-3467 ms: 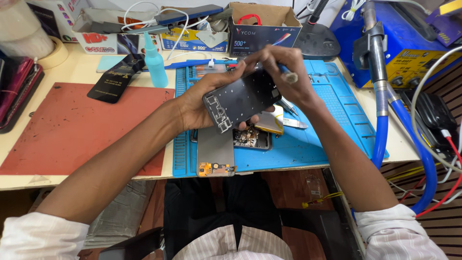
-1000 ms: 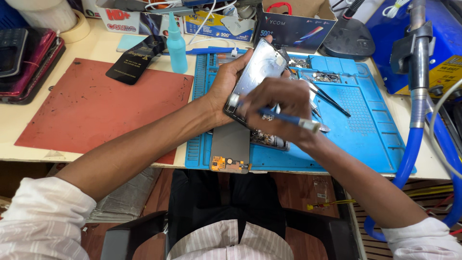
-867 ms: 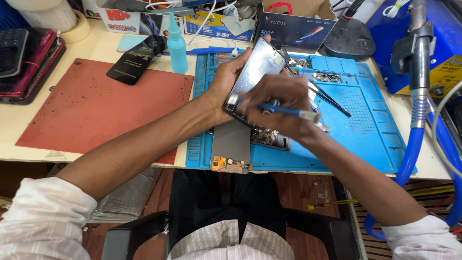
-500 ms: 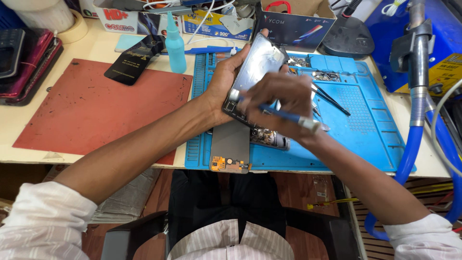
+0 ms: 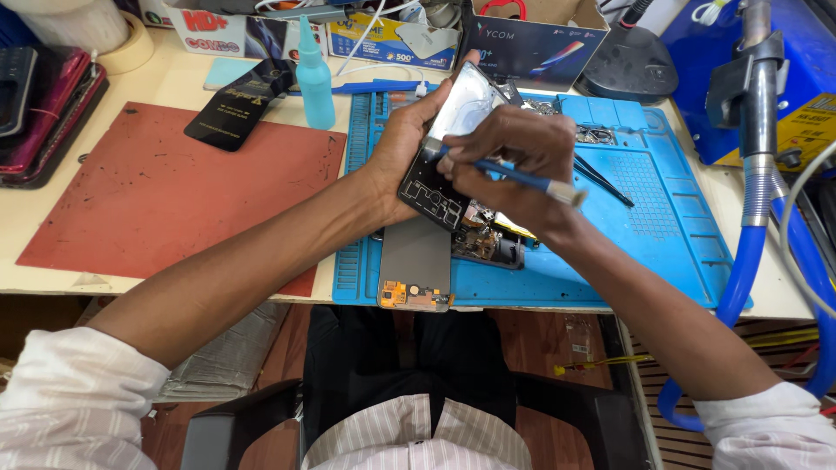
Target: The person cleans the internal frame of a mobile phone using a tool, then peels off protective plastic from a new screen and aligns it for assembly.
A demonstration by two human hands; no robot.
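The left hand (image 5: 405,144) tilts the opened phone (image 5: 448,144) up for access, fingers clamped on its edges; the right hand (image 5: 514,161) fingers pinch a blue-handled tool (image 5: 514,177) against it.

Phone repair workshop: blue repair mat (image 5: 662,218), opened phones.

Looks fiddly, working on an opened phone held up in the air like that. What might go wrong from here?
The left hand holds the opened phone above the blue mat; if the grip slips, it could drop onto the loose parts below. The right hand works a blue-handled tool against the exposed inside, so a slip might scratch something. The panel overhangs the table edge and might get knocked off.
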